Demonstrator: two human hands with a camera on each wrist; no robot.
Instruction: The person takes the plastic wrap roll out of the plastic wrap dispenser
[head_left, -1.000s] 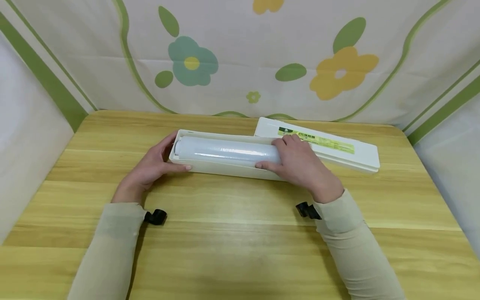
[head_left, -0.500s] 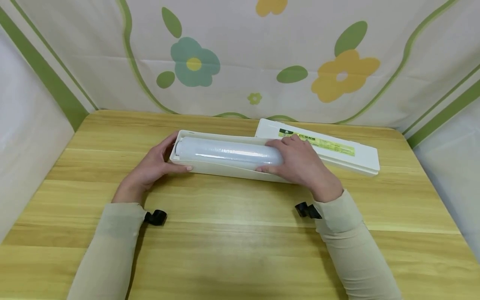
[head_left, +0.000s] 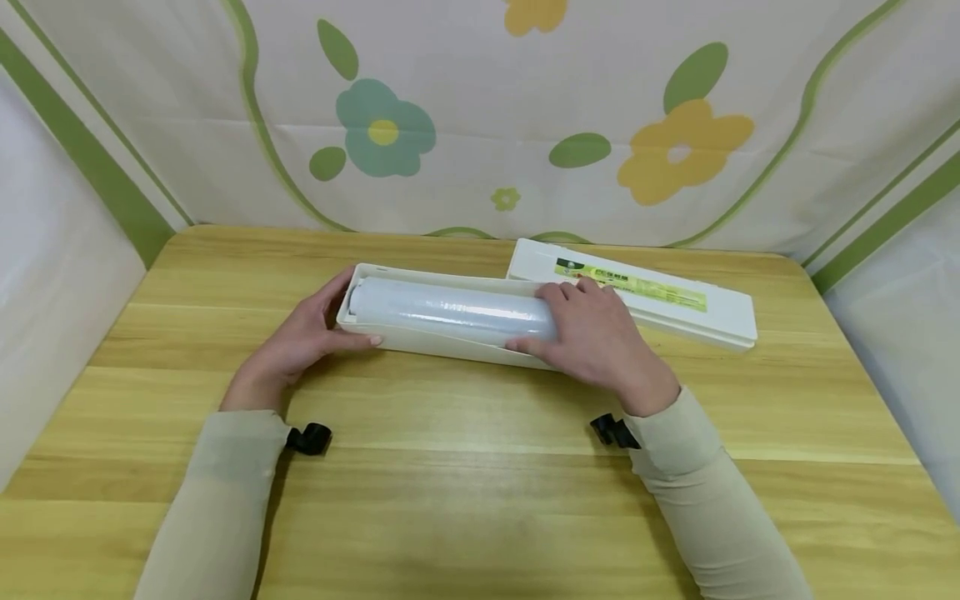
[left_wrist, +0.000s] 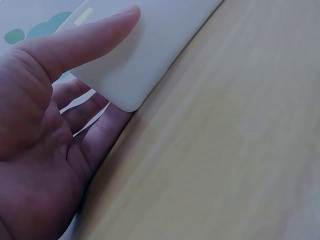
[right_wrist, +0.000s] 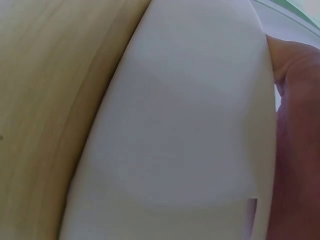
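Observation:
A long white plastic box [head_left: 442, 344] lies open-topped on the table, with a roll of cling film [head_left: 457, 307] inside it. My left hand [head_left: 300, 340] grips the box's left end, its thumb on the front wall and the fingers behind the end. In the left wrist view the thumb [left_wrist: 90, 40] lies along the white wall. Over the right part of the roll, my right hand [head_left: 600, 333] holds it, thumb at the front and fingers at the back. That hand hides the box's right end in the head view. The right wrist view shows the box's wall [right_wrist: 175, 115] close up.
A white lid [head_left: 723, 315] with a green and yellow label lies slantwise behind the box, to the right. The wooden table [head_left: 465, 492] ends at a flowered curtain [head_left: 465, 125]. Black clips [head_left: 309, 438] sit at both wrists.
Almost nothing differs. The head view has shifted slightly, and both hands keep their places on the box and the roll.

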